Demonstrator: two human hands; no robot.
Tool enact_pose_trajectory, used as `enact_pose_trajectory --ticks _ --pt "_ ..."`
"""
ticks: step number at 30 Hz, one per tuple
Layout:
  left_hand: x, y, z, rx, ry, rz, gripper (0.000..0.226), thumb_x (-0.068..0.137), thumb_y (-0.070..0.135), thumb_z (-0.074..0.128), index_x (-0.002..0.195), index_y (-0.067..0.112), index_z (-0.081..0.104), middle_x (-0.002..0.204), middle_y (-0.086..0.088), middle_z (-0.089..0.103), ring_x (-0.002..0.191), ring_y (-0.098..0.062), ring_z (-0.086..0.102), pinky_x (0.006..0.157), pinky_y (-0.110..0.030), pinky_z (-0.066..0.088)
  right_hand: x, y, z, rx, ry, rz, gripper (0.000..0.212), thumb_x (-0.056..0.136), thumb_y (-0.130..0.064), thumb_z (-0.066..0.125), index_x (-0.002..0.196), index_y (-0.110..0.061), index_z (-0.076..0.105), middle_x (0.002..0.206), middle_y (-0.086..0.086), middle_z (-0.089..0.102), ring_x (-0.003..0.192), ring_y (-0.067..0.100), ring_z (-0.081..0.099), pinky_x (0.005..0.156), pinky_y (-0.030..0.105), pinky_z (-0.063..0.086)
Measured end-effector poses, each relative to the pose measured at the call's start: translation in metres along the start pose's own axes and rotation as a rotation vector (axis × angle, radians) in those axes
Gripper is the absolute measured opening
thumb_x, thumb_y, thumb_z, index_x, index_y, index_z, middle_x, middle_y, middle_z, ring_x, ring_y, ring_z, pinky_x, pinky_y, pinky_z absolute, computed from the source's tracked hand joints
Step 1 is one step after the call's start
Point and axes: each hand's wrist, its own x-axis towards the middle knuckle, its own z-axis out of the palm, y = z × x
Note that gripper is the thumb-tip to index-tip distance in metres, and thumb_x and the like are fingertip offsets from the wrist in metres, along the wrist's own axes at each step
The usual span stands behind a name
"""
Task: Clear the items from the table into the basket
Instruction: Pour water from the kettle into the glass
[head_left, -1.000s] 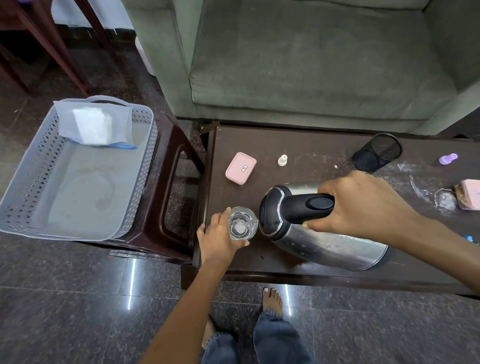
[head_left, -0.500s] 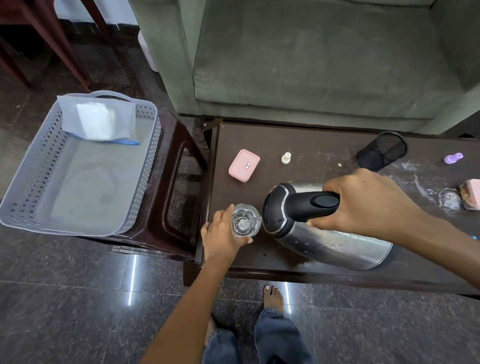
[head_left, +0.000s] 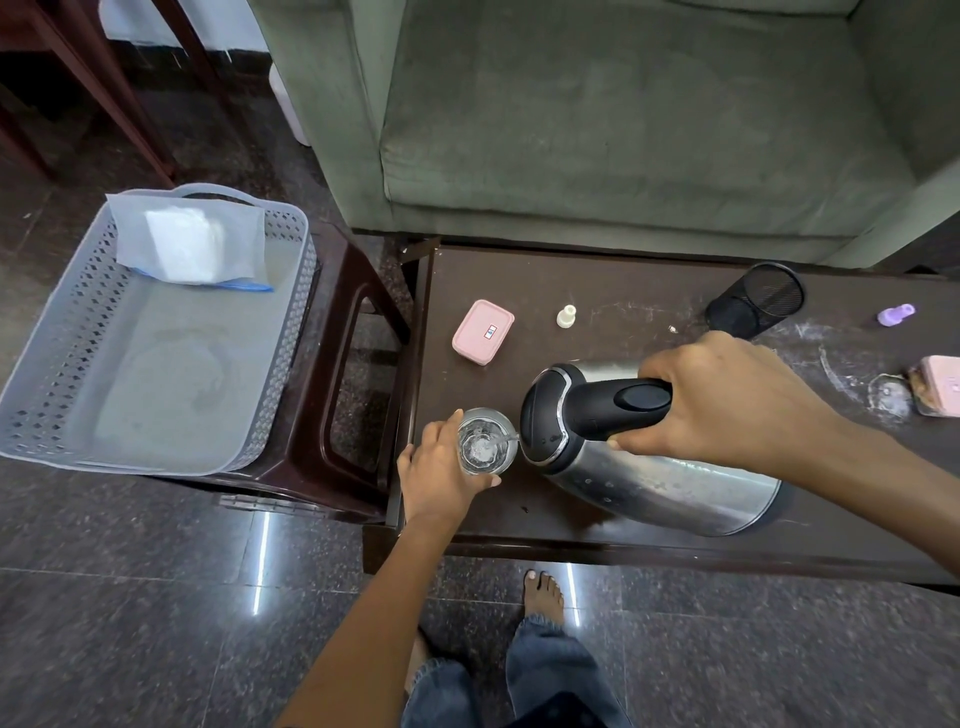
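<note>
Glass (head_left: 485, 441): stood at the surface's (head_left: 613, 291) left edge, centre frame; left hand (head_left: 441, 475) fingers (head_left: 488, 482) curled round it.
Kettle (head_left: 654, 486): tilted, long axis running toward lower right, spout at the glass; right hand (head_left: 727, 400) fingers wrapped its handle.
Basket (head_left: 57, 358): sat far left; left hand nearer.

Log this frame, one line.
left hand: holds glass on table | right hand: tilts kettle, pouring into glass | basket: white pouch inside
</note>
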Motion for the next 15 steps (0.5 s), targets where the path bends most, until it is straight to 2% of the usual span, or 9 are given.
enact_pose_trajectory --ticks 9,15 --pt "0.0002 0.0 -0.0001 0.008 -0.005 0.002 0.098 0.06 0.045 0.08 0.141 0.025 0.031 0.135 0.005 0.046 0.124 -0.012 0.047 0.11 -0.041 0.026 0.0003 -0.0001 -0.0032 0.014 0.006 0.006 0.044 0.058 -0.047 0.067 0.046 -0.02 0.035 0.045 -0.004 0.039 0.05 0.024 0.04 0.044 0.024 0.022" --pt "-0.0005 -0.001 0.0008 0.001 0.003 0.002 0.098 0.059 0.046 0.08 0.142 0.025 0.031 0.135 0.006 0.046 0.123 -0.012 0.048 0.11 -0.041 0.026 0.0009 0.0002 -0.003 0.003 -0.003 0.03 0.041 0.057 -0.049 0.066 0.048 -0.017 0.041 0.044 -0.005 0.04 0.046 0.011 0.038 0.044 0.024 0.023"
